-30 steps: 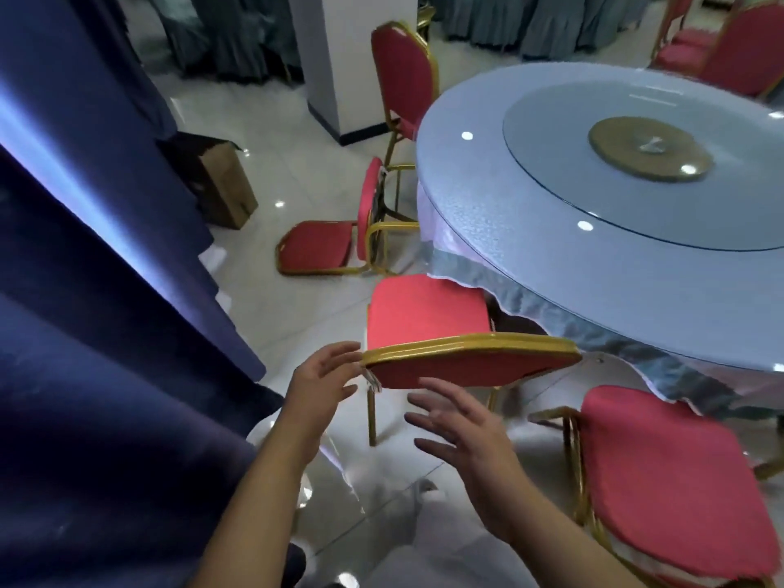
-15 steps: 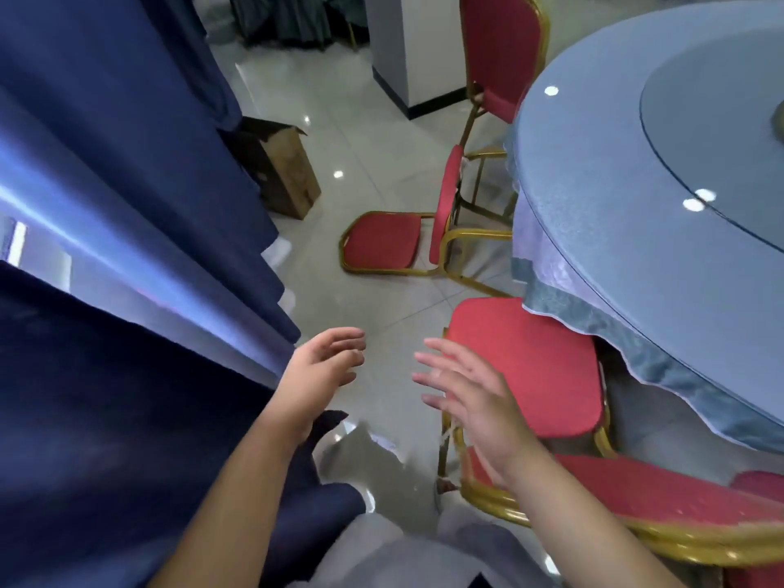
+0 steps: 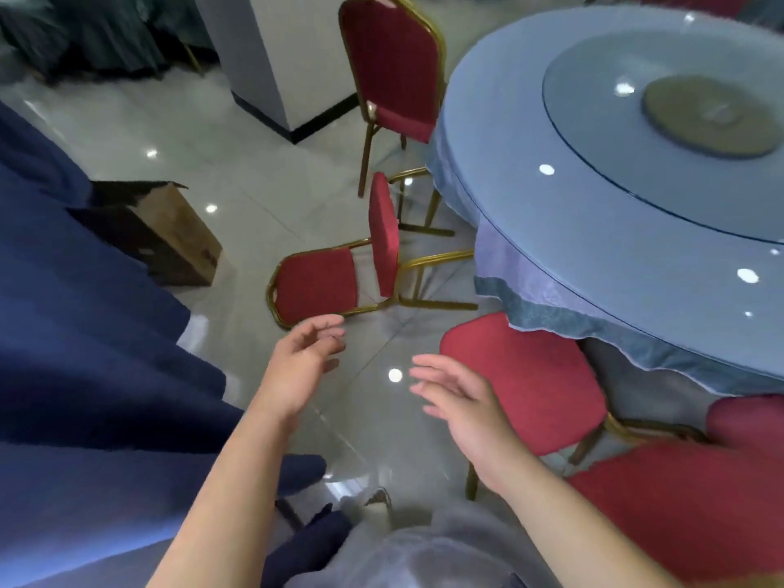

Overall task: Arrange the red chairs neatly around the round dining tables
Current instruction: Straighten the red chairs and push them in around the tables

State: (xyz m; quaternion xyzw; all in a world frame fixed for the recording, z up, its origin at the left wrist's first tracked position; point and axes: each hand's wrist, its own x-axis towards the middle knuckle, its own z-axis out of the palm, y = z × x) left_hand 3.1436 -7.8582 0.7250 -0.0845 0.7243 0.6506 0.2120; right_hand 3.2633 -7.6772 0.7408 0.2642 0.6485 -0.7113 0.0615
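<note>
Plainly, both hands — left (image 3: 303, 367), right (image 3: 462, 411) — hover open-gripped near a toppled chair (image 3: 335, 278).

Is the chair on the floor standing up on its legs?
No, the tipped chair lies on its back, its legs pointing sideways toward the table.

We lose the far side of the round blue-clothed dining table (image 3: 602, 214) past the right edge. Its cloth hides the front of the red padded chair seat (image 3: 522, 375) beneath it. The lower right corner crops another red gold-framed chair (image 3: 695, 502). Dark draped furniture (image 3: 97, 36) at top left is blurred.
</note>
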